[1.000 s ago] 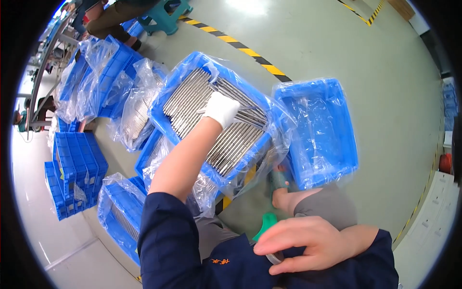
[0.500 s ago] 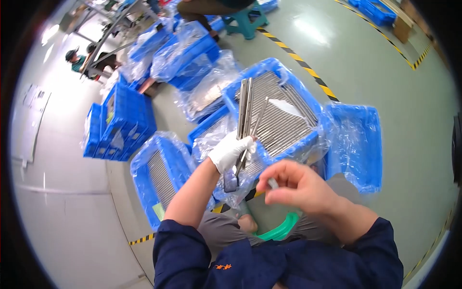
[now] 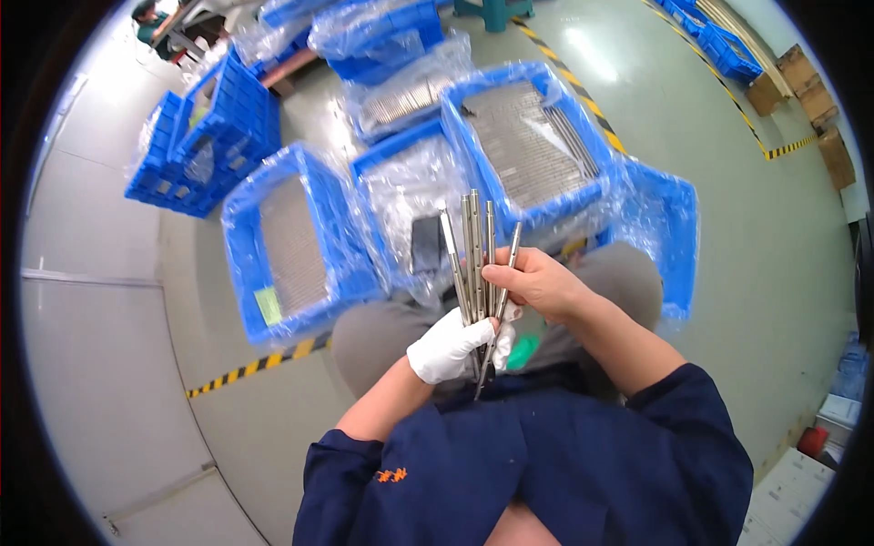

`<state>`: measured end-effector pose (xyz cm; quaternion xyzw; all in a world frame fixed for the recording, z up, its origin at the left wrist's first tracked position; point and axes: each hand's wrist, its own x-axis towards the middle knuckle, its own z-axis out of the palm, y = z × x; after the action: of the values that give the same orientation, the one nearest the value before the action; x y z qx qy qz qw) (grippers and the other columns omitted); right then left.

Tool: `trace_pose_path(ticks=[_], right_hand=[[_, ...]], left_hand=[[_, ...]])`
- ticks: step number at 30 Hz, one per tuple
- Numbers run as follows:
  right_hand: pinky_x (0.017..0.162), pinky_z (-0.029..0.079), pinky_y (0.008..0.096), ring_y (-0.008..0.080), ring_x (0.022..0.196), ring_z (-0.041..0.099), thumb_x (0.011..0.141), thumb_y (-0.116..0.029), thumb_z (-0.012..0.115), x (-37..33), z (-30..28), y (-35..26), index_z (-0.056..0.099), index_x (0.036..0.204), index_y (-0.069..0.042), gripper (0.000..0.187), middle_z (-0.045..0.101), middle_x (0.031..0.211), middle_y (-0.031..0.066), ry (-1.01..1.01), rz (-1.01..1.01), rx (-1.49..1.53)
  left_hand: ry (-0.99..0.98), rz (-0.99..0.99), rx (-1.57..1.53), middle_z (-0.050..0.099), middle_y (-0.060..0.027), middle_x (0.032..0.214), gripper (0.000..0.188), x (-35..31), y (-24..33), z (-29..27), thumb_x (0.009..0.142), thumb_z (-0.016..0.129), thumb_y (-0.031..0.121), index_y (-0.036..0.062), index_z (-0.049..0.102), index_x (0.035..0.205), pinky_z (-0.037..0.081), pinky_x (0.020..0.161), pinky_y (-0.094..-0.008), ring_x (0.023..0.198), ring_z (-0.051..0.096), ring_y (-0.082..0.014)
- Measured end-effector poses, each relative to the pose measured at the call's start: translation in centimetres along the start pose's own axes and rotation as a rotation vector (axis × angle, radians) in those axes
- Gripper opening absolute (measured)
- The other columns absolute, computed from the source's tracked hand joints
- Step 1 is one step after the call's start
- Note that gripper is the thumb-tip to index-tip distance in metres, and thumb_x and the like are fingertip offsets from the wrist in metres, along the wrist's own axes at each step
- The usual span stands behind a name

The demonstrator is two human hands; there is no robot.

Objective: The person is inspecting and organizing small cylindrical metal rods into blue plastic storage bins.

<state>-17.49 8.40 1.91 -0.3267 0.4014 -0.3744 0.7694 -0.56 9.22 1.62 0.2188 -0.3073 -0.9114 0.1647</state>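
Observation:
My left hand (image 3: 451, 348), in a white glove, is closed around a fanned bunch of slim metal rods (image 3: 475, 255) with small holes along them. The bunch stands upright in front of my chest. My bare right hand (image 3: 544, 284) is closed, thumb and fingers pinching the rightmost rod (image 3: 512, 259), whose lower part crosses the gloved fingers. Beyond the hands a blue bin (image 3: 608, 196), lined with clear plastic, holds rows of similar rods. Nearer, a plastic-covered bin (image 3: 362, 173) has a dark block (image 3: 425, 244) on it.
To the left, another lined blue bin (image 3: 238, 291) contains rows of rods. A lined bin (image 3: 681, 259) stands beside my right knee. Stacked blue crates (image 3: 248, 118) are at far left, a teal stool (image 3: 493, 15) at the back. Yellow-black tape (image 3: 264, 366) marks the floor.
My left hand has drawn the rods back toward my chest, and they have fanned apart. My right hand, earlier apart from the bunch, now grips one rod. The view has tilted downward.

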Motion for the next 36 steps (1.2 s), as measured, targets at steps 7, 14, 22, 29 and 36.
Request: trace_pose_path(ticks=[7,14,22,29,36], right_hand=[[0.077,0.042,0.0248,0.0068,0.085,0.050,0.087,-0.019,0.048,-2.0,0.7,1.9,0.051,0.110,-0.004,0.028,0.055,0.095,0.0008,0.032,0.035,-0.151],[0.082,0.041,0.0280,0.0118,0.086,0.054,0.083,-0.015,0.054,-2.6,1.5,1.5,0.056,0.100,0.001,0.023,0.059,0.093,0.0057,0.010,0.000,-0.115],[0.080,0.043,0.0284,0.0125,0.081,0.056,0.077,-0.013,0.062,-2.6,1.4,1.5,0.057,0.096,0.001,0.023,0.061,0.089,0.0060,0.120,0.019,-0.049],[0.075,0.043,0.0264,0.0117,0.077,0.056,0.075,-0.013,0.065,-2.1,0.9,-0.1,0.059,0.091,-0.002,0.020,0.061,0.084,0.0039,0.106,0.046,0.117],[0.069,0.046,0.0268,0.0119,0.076,0.057,0.071,-0.013,0.068,-2.1,1.4,-0.7,0.058,0.093,0.000,0.027,0.060,0.083,0.0054,0.056,0.074,-0.058]], left_hand=[[0.023,-0.138,-0.095,0.052,-0.0179,0.108,0.047,-3.0,-3.8,0.5,0.082,0.056,0.023,-0.0021,0.038,0.117,0.046,0.080,-0.0375,0.097,0.054,-0.0259],[0.059,-0.082,-0.091,0.052,-0.0150,0.110,0.047,-3.2,-3.8,1.1,0.081,0.057,0.025,-0.0019,0.043,0.116,0.046,0.083,-0.0372,0.100,0.053,-0.0246],[0.142,-0.157,-0.004,0.058,-0.0126,0.100,0.030,-2.7,-3.8,1.3,0.082,0.055,0.012,-0.0034,0.049,0.107,0.047,0.079,-0.0335,0.088,0.058,-0.0203],[0.093,-0.126,0.046,0.058,-0.0123,0.097,0.029,-2.4,-3.5,1.5,0.081,0.056,0.013,-0.0028,0.049,0.105,0.047,0.077,-0.0320,0.085,0.058,-0.0197],[0.016,-0.089,0.030,0.058,-0.0129,0.097,0.037,-2.4,-4.2,1.2,0.080,0.059,0.016,-0.0006,0.045,0.109,0.046,0.078,-0.0329,0.087,0.057,-0.0208]])
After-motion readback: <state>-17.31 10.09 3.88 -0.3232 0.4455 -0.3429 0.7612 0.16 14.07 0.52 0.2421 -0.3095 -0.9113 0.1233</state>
